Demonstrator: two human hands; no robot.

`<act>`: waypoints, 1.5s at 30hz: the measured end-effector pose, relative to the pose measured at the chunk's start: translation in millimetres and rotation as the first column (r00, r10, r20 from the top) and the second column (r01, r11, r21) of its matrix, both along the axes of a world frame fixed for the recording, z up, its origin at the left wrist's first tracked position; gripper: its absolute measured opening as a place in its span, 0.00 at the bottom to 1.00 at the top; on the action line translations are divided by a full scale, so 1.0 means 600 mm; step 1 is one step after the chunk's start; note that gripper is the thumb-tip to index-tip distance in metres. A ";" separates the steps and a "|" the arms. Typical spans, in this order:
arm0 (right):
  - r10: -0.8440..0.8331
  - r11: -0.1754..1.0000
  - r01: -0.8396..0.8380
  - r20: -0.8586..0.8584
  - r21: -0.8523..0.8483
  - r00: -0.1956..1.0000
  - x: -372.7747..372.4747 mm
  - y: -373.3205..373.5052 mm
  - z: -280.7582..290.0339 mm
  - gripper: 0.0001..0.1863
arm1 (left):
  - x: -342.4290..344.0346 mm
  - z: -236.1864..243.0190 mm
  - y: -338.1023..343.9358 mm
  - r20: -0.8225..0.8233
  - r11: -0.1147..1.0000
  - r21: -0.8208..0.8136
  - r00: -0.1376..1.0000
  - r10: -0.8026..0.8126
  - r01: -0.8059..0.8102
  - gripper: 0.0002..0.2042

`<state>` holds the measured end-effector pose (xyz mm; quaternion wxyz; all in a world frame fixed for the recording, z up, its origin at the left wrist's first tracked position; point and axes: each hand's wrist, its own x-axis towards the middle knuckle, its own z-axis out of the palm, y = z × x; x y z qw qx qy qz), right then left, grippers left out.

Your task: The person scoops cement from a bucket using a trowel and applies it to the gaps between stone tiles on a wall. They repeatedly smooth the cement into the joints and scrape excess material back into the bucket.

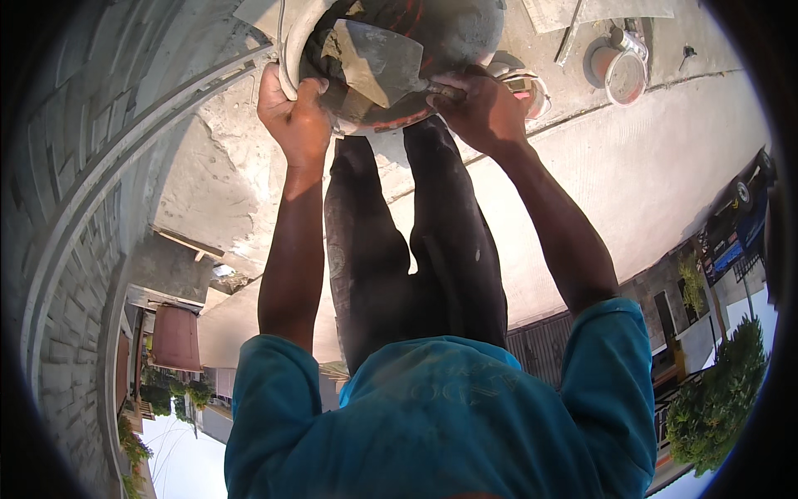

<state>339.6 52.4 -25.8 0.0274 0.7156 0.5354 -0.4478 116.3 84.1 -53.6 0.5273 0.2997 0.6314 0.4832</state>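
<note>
My left hand is closed around the pale rim of a bucket, thumb on the inner side. My right hand grips the handle of a trowel, whose broad flat blade is coated in grey mortar. The blade points left, towards the bucket's mouth, above a large round dark basin with reddish marks inside. Some grey mortar sits by the blade's left edge. The bucket's inside is mostly hidden, and I cannot tell whether the blade touches it.
Behind my right hand stands a small bucket with things in it. Further right is another pale bucket, beside a cylindrical container. A block wall rises along the left. My legs are close below the basin.
</note>
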 end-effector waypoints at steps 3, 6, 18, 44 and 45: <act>-0.058 0.998 0.062 -0.104 0.030 0.993 0.038 -0.036 -0.002 0.18 | 0.003 -0.036 -0.021 0.009 0.986 -0.047 0.987 0.161 -0.160 0.10; -0.065 0.990 0.076 -0.092 0.120 0.994 0.061 -0.068 0.004 0.18 | -0.019 -0.129 -0.054 -0.011 0.960 -0.131 0.968 0.250 -0.249 0.10; -0.167 0.982 0.166 0.000 0.093 0.986 0.057 -0.123 -0.141 0.15 | -0.004 -0.507 -0.066 -0.181 0.882 -0.466 0.968 -0.176 0.073 0.11; -0.146 0.989 0.146 -0.038 -0.005 0.989 -0.108 -0.083 -0.243 0.18 | -0.212 -0.489 0.321 -0.994 0.874 -0.052 0.058 -0.091 0.483 0.28; -0.070 0.997 0.070 -0.019 0.011 0.997 -0.108 -0.081 -0.245 0.19 | -0.212 -0.505 0.333 -0.989 0.839 -0.134 -0.024 -0.143 0.528 0.27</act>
